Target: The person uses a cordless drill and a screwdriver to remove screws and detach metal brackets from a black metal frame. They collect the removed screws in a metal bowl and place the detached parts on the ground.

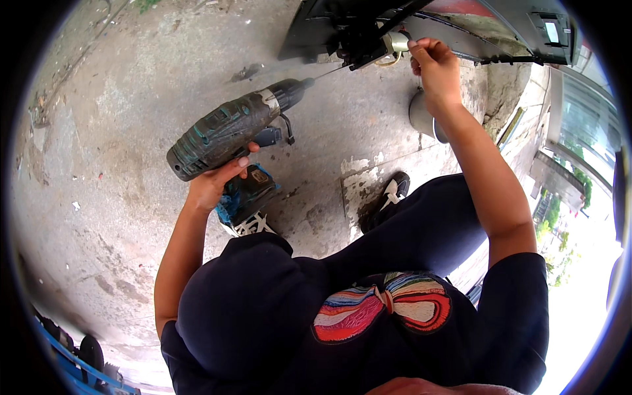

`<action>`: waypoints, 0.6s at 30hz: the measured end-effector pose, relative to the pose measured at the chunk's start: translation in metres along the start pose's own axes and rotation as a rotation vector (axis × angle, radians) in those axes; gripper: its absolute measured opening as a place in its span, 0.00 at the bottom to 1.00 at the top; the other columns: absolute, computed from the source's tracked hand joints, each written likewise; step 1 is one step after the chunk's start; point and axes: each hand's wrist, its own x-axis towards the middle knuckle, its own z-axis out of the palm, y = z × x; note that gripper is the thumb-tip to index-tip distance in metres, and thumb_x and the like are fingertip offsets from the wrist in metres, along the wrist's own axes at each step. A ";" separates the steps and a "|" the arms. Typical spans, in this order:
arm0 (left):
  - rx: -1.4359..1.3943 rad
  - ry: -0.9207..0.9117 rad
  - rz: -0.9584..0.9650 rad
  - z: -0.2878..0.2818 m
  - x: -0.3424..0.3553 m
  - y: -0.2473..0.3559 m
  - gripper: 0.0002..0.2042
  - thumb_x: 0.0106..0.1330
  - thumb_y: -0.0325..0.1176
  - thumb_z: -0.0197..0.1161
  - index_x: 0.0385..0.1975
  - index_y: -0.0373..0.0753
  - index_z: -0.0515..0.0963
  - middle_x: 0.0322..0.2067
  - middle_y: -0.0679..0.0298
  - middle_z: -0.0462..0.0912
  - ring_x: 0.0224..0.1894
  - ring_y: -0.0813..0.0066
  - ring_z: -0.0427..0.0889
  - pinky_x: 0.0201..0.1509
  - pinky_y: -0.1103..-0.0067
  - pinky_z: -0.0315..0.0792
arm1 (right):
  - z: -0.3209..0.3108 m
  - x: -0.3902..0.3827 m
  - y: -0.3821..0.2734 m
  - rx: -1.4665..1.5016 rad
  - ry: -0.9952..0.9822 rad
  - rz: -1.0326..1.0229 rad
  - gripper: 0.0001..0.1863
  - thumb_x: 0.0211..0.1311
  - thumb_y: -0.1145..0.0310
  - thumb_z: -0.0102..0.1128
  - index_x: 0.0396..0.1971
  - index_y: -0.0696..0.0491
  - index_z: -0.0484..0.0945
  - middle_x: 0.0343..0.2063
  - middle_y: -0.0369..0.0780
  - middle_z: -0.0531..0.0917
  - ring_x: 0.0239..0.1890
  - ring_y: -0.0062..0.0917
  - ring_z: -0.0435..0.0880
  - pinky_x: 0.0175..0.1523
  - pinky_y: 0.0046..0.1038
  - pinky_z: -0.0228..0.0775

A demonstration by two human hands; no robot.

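Observation:
My left hand (214, 184) is wrapped round the grip of a worn dark cordless drill (220, 135) with teal trim. The drill's battery (250, 191) hangs below the hand. A long thin bit (331, 71) runs from the chuck up and right to a black metal bracket (361, 45); whether it touches is hard to tell. Beside the bracket sits a pale cylindrical fitting (396, 42) with a thin cable loop under it. My right hand (434, 66) is closed in a pinch at the fitting's right end. What lies between its fingertips is hidden.
A dark metal frame or panel (309, 33) spans the top. Below my right hand stands a grey bucket (424, 117) on the stained concrete floor (131, 184). My shoes (392, 194) are close beneath the drill. A blue rack (79, 368) stands at the lower left.

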 end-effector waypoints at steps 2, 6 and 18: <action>0.005 0.002 0.006 0.001 0.000 -0.003 0.11 0.57 0.29 0.66 0.41 0.39 0.79 0.38 0.68 0.81 0.31 0.80 0.73 0.36 0.81 0.70 | 0.005 -0.006 0.004 0.039 -0.019 0.232 0.18 0.61 0.59 0.59 0.41 0.59 0.74 0.36 0.40 0.77 0.38 0.23 0.78 0.45 0.28 0.68; 0.050 0.010 0.026 0.008 -0.003 -0.016 0.11 0.58 0.31 0.66 0.40 0.40 0.79 0.38 0.68 0.81 0.33 0.78 0.74 0.38 0.79 0.71 | 0.012 -0.009 0.014 0.267 -0.107 0.507 0.32 0.62 0.47 0.54 0.51 0.61 0.67 0.49 0.46 0.73 0.54 0.32 0.72 0.56 0.41 0.64; 0.949 -0.001 0.513 0.016 -0.013 -0.014 0.22 0.52 0.28 0.67 0.50 0.36 0.74 0.40 0.60 0.82 0.43 0.66 0.81 0.48 0.78 0.73 | 0.045 0.010 0.012 0.506 -0.283 0.635 0.39 0.65 0.40 0.40 0.66 0.53 0.49 0.61 0.54 0.59 0.63 0.56 0.57 0.62 0.60 0.52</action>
